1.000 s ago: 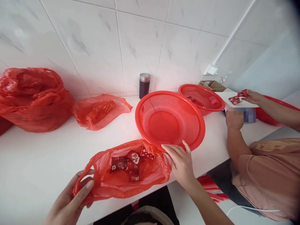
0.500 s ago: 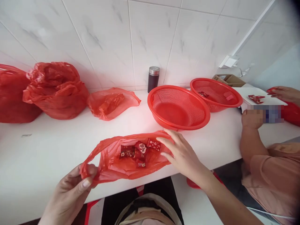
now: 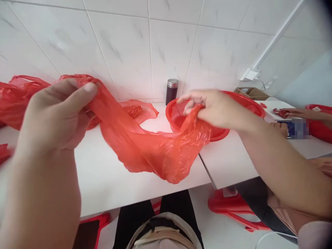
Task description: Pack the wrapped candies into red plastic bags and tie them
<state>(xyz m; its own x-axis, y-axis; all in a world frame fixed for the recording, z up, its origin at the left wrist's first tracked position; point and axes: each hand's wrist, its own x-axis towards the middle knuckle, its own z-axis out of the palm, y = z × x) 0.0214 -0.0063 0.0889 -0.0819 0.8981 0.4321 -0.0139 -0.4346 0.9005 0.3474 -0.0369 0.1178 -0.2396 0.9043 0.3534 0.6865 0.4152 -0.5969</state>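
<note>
By the left hand [image 3: 55, 116], one end of the red bag [image 3: 153, 148] was pinched between thumb and fingers; the other was gripped by the right hand [image 3: 211, 107] — blurred, loosely curled. The bag was slung above the table [image 3: 116, 188], partly before the basket [image 3: 175, 112]. Light, limp, probably slippery — it seemed best held by its gathered ends.

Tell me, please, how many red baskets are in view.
2 for certain: the front basket behind the held bag, and the second basket beyond it, partly hidden by the right hand. A red container at far right may be a third; I cannot tell.
</note>
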